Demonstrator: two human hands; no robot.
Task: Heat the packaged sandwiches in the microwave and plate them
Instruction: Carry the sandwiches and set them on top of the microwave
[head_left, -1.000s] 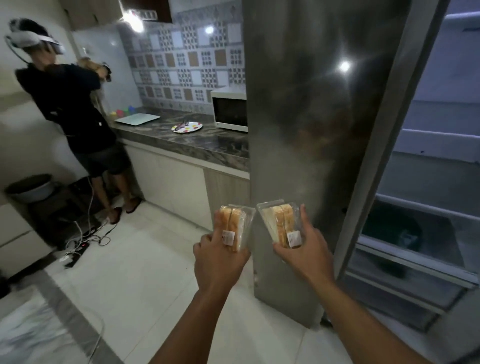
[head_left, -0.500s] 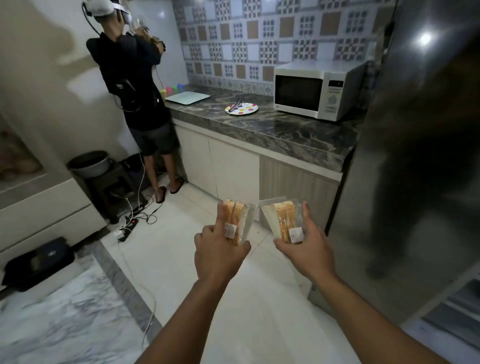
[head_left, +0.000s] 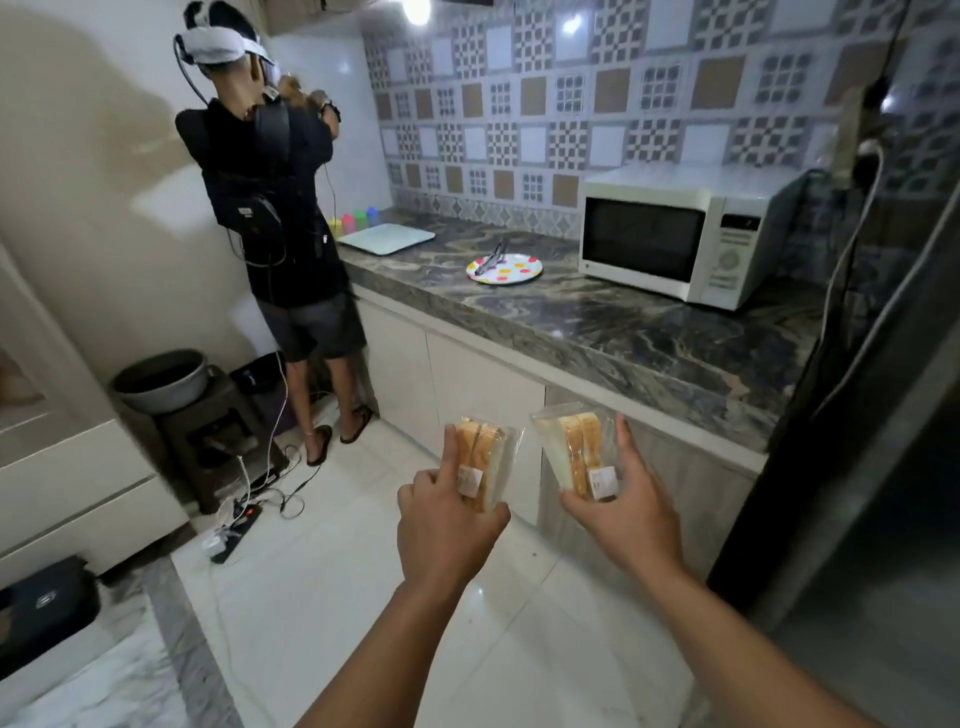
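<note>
Left hand (head_left: 447, 525) and right hand (head_left: 626, 512) each clamp 1 clear wedge pack: left sandwich (head_left: 480, 462), right sandwich (head_left: 579, 452). Shut microwave (head_left: 680, 234) and dotted plate (head_left: 504, 268) with tongs (head_left: 491, 257) occupy marbled surface (head_left: 623, 332).

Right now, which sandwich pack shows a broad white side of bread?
The right-hand pack, in the right hand. The left-hand pack, in the left hand, shows only golden crust edges.
</note>
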